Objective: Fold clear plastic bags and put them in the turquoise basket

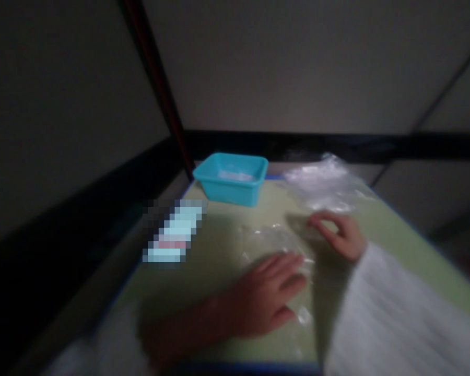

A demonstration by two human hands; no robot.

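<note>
My left hand [272, 295] lies palm down with its fingers stretched out, over a clear plastic bag [272, 237] spread flat on the table. Part of the bag is hidden under the hand. My right hand [341, 235] is raised a little to the right of that bag, thumb and fingertips brought together in a pinch. Whether anything thin is between them is too blurred to tell. Just beyond the right hand is a heap of clear plastic bags [323, 183].
A turquoise plastic basin [231, 190] stands at the table's far left corner, with something whitish inside. A blurred-out pale rectangle [176, 232] lies along the left edge. The yellow-green table [215, 261] has blue edging, and walls rise behind and left.
</note>
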